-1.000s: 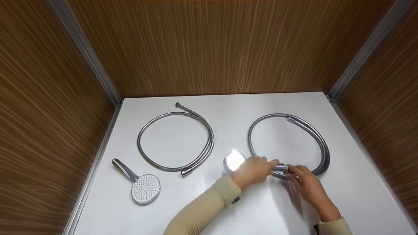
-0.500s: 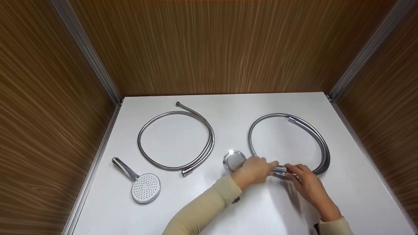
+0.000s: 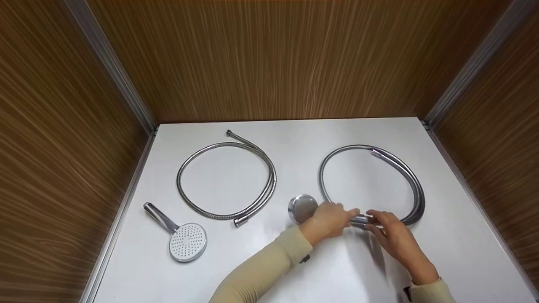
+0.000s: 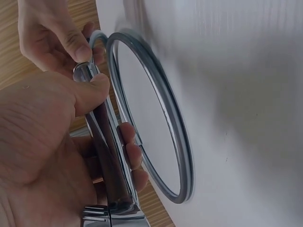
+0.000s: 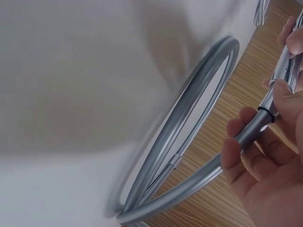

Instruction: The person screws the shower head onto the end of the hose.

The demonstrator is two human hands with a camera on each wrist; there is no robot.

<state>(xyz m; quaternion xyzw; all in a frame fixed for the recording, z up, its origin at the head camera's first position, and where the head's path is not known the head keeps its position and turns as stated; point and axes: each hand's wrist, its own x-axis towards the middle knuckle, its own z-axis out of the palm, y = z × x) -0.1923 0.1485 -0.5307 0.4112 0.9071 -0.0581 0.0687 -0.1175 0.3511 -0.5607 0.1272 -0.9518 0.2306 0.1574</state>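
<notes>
My left hand [image 3: 330, 221] grips the handle of a chrome shower head [image 3: 303, 208], its round head sticking out to the left. In the left wrist view the thumb lies along the shiny handle [image 4: 105, 135] with fingers curled beneath. At the handle's end, my right hand [image 3: 396, 237] pinches the connector [image 5: 268, 103] of a smooth grey shower hose [image 5: 199, 178]. Connector and handle are in line, end to end. The rest of this hose is coiled on the right of the table, its other end fitting [image 3: 376, 153] lying inside the loop.
A second shower head [image 3: 188, 242] lies face up at the left of the white table [image 3: 286, 147]. Behind it is a coiled ribbed metal hose [image 3: 180, 181]. Wood-grain panels [image 3: 294, 63] enclose the back and both sides.
My right fingers shift slightly around the connector while my left hand stays at the handle. The bright glare on the held shower head has faded.
</notes>
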